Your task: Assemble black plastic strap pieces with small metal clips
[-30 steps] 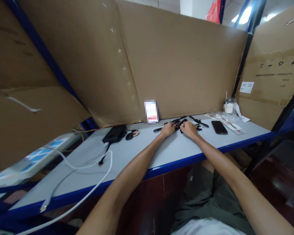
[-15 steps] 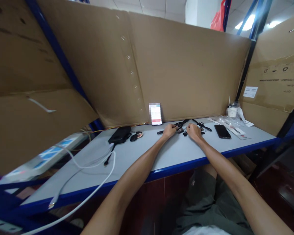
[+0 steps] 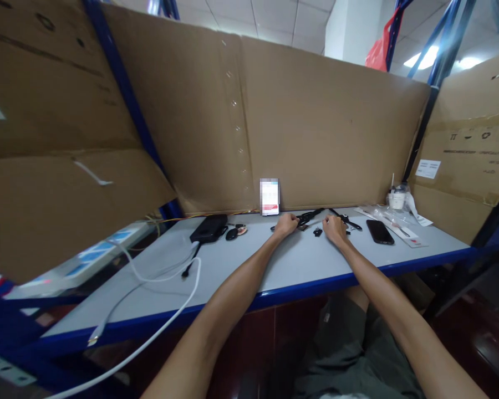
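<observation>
My left hand (image 3: 286, 224) rests low over the table's far side, its fingers pinched at the near end of a long black strap-like piece (image 3: 310, 216). What the fingertips grip is too small to be sure of. A short way to the right, my right hand (image 3: 335, 228) is curled closed, back of the hand up; anything inside it is hidden. Small black parts (image 3: 317, 232) lie on the table between the two hands. Beyond the right hand, a thin black tool-like piece (image 3: 353, 224) lies partly covered by it.
A lit phone (image 3: 270, 197) leans against the cardboard back wall (image 3: 316, 127). A dark phone (image 3: 380, 231) and plastic packaging (image 3: 393, 221) lie at right. A black box-shaped device (image 3: 209, 228), white cables (image 3: 193, 288) and a power strip (image 3: 95, 252) are at left.
The view has shifted slightly. My left hand has moved a little to the left, widening the gap between my hands, and the small black parts show more clearly. My right hand stays closed.
</observation>
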A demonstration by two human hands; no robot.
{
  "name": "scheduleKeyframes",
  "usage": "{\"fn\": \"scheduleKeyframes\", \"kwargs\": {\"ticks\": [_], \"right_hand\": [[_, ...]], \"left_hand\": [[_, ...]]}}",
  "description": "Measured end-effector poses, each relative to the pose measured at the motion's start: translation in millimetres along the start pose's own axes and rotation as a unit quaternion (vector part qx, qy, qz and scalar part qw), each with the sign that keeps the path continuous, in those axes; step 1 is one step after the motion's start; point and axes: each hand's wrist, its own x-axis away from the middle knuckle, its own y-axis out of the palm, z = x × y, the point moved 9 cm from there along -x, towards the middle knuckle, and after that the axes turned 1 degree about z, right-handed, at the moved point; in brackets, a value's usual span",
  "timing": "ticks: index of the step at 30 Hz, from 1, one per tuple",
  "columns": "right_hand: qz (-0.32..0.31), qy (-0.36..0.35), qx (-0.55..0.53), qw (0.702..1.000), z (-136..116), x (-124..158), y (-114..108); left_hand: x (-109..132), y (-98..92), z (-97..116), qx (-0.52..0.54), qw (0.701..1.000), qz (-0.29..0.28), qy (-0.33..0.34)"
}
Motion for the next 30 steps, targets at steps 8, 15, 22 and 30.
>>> {"fn": "scheduleKeyframes", "kwargs": {"ticks": [8, 15, 22, 30], "right_hand": [[-0.016, -0.284, -0.034, 0.958, -67.1, 29.7, 5.0], [-0.071, -0.240, 0.025, 0.968, -71.2, 42.0, 12.9], [-0.063, -0.235, 0.064, 0.968, -49.7, 54.3, -1.9], [0.038, -0.042, 0.022, 0.998, 73.5, 8.3, -84.7]], "left_hand": [[7.9, -16.7, 2.4, -0.162, 0.985, 0.056, 0.019], [8.7, -10.9, 3.6, -0.189, 0.979, 0.047, 0.063], [10.8, -13.3, 17.4, -0.159, 0.978, 0.057, 0.122], [17.2, 3.8, 28.6, -0.232, 0.954, 0.026, 0.187]]}}
